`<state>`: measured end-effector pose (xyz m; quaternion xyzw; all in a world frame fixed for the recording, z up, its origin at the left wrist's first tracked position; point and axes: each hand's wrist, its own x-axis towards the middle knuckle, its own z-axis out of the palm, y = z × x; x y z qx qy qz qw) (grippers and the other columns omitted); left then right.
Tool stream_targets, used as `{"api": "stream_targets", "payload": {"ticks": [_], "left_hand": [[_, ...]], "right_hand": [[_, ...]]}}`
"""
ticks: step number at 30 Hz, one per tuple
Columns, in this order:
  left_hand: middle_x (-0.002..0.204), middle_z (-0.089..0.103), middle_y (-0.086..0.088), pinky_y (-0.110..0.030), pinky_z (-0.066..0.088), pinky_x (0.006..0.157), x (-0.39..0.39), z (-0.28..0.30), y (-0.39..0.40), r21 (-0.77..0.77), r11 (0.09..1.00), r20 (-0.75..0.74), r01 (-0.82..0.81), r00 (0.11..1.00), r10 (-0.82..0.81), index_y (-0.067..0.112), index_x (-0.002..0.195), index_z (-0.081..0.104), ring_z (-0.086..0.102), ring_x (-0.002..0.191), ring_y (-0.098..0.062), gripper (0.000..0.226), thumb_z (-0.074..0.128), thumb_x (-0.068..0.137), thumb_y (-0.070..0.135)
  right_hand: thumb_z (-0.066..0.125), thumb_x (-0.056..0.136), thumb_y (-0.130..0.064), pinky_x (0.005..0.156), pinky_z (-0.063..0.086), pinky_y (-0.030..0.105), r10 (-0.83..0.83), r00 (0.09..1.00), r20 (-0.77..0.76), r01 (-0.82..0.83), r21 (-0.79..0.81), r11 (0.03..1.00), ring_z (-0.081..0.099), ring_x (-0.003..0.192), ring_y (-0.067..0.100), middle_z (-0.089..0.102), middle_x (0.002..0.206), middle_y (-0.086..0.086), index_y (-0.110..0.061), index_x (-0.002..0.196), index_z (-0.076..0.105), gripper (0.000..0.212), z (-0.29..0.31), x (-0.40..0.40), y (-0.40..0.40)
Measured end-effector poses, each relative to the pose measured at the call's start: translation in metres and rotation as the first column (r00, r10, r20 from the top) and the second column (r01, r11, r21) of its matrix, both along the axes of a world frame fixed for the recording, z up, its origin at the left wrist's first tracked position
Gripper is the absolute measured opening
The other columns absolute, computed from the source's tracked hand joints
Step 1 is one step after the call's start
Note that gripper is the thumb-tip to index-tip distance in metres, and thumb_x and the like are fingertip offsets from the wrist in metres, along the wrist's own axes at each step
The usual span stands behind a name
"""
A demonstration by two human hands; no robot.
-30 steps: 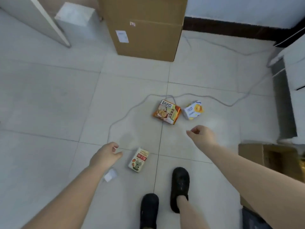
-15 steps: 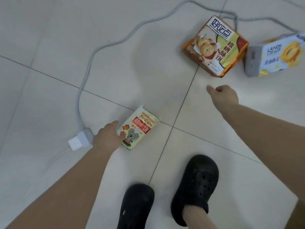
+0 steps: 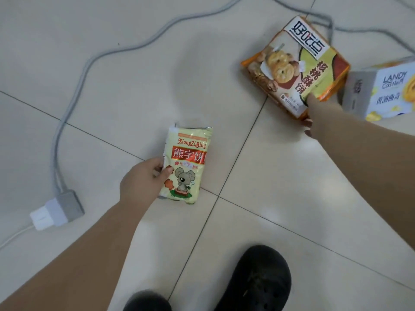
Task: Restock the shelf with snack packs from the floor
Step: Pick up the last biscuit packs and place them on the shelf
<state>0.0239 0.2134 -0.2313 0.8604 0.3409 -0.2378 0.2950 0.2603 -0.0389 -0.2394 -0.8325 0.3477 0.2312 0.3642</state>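
Progress since a moment ago: left hand [image 3: 143, 180] now clamps its grip on the pale yellow foil snack pack [image 3: 187, 164], lifted off the floor; right hand [image 3: 318, 117] reaches the orange biscuit bag [image 3: 298, 66], its grip unclear.

White Landy box [image 3: 381, 93] cut off by the right edge of the frame. Grey cable [image 3: 74, 86] ran out at the top edge. Right hand [image 3: 318, 115] hid the orange pack's [image 3: 296, 63] lower corner; its fingers mostly unseen. Yellow pack's [image 3: 186, 164] left edge was behind the left hand [image 3: 143, 180]. Left shoe [image 3: 146, 301] blurred, cropped at bottom.
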Motion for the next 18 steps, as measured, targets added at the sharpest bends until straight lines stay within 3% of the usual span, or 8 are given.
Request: {"api": "stream_targets", "payload": {"ticks": [5, 7, 10, 16, 18], "left_hand": [[0.061, 0.051, 0.008, -0.026, 0.032, 0.053, 0.03, 0.006, -0.012, -0.002, 1.0, 0.041, 0.004, 0.999, -0.004, 0.022, 0.058, 0.04, 0.053, 0.068, -0.023, 0.036, 0.055, 0.09, 0.032], [0.062, 0.05, 0.007, -0.026, 0.031, 0.052, 0.039, 0.019, -0.015, 0.014, 1.0, 0.04, 0.021, 0.999, -0.022, 0.017, 0.063, 0.046, 0.052, 0.068, -0.024, 0.032, 0.055, 0.089, 0.032], [0.071, 0.056, 0.004, -0.026, 0.03, 0.052, 0.054, 0.05, -0.015, 0.049, 0.998, 0.078, 0.048, 0.996, -0.052, 0.01, 0.075, 0.057, 0.053, 0.071, -0.025, 0.026, 0.056, 0.088, 0.033], [0.08, 0.061, 0.0, -0.026, 0.032, 0.054, 0.093, 0.153, -0.01, 0.052, 0.997, 0.208, 0.051, 0.976, -0.061, 0.005, 0.076, 0.06, 0.055, 0.073, -0.026, 0.029, 0.058, 0.088, 0.031], [0.082, 0.062, -0.001, -0.03, 0.037, 0.06, 0.107, 0.197, -0.007, 0.056, 0.996, 0.243, 0.067, 0.967, -0.079, 0.003, 0.08, 0.062, 0.057, 0.076, -0.027, 0.03, 0.059, 0.087, 0.032]], "right_hand": [[0.044, 0.09, -0.007, 0.09, 0.045, 0.031, -0.088, 0.969, 0.232, 0.083, 0.033, 0.996, 0.058, 0.102, 0.022, 0.063, 0.117, 0.006, -0.015, 0.121, 0.056, 0.034, 0.013, -0.018, 0.011], [0.041, 0.09, -0.006, 0.083, 0.046, 0.03, -0.081, 0.96, 0.268, 0.082, 0.01, 0.997, 0.059, 0.1, 0.026, 0.065, 0.114, 0.011, -0.012, 0.116, 0.06, 0.033, 0.023, -0.03, 0.012], [0.039, 0.092, -0.011, 0.067, 0.035, 0.028, 0.035, 0.978, 0.205, -0.025, -0.052, 0.998, 0.05, 0.082, 0.025, 0.059, 0.094, 0.012, -0.003, 0.107, 0.06, 0.027, 0.051, -0.044, 0.008], [0.041, 0.093, -0.011, 0.063, 0.03, 0.028, 0.23, 0.951, 0.209, -0.226, -0.043, 0.973, 0.046, 0.078, 0.026, 0.056, 0.086, 0.011, 0.0, 0.098, 0.057, 0.019, 0.148, -0.052, 0.009], [0.041, 0.093, -0.01, 0.057, 0.029, 0.028, 0.215, 0.951, 0.222, -0.214, -0.032, 0.976, 0.044, 0.067, 0.023, 0.052, 0.076, 0.006, -0.007, 0.08, 0.053, 0.018, 0.194, -0.049, 0.008]]}}
